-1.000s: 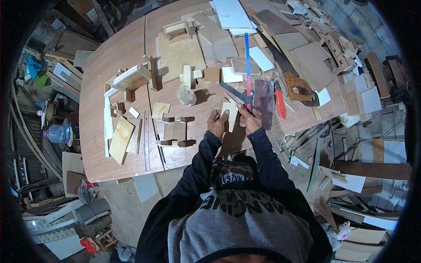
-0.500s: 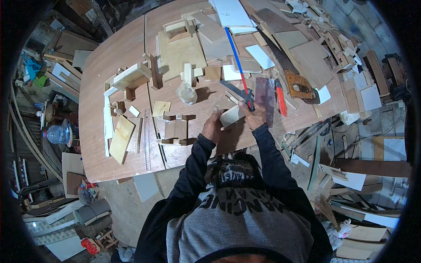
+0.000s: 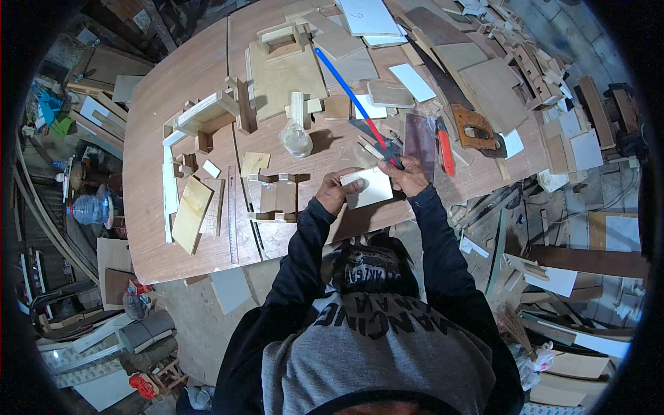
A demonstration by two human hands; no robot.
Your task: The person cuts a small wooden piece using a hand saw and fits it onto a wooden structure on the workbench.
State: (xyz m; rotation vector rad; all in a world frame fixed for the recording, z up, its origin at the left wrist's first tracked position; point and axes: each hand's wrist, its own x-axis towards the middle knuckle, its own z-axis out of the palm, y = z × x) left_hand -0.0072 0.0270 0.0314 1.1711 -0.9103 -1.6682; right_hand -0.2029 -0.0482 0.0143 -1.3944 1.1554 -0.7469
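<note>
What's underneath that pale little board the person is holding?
The pale board sits between the left hand and right hand, over the brown table. Only tabletop shows around it; whatever lies directly beneath is covered.

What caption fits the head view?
Both hands, left hand and right hand, hold a pale board piece over the cluttered workbench.

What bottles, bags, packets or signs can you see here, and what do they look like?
Clear plastic bag: on the wooden table, above the left hand; small, crumpled, see-through.
Water bottle: on the floor left of the table; big, round, clear bluish.
Red packet: on the floor at lower left; small and crumpled, too small to tell more.
No signs or screens in view.
</note>
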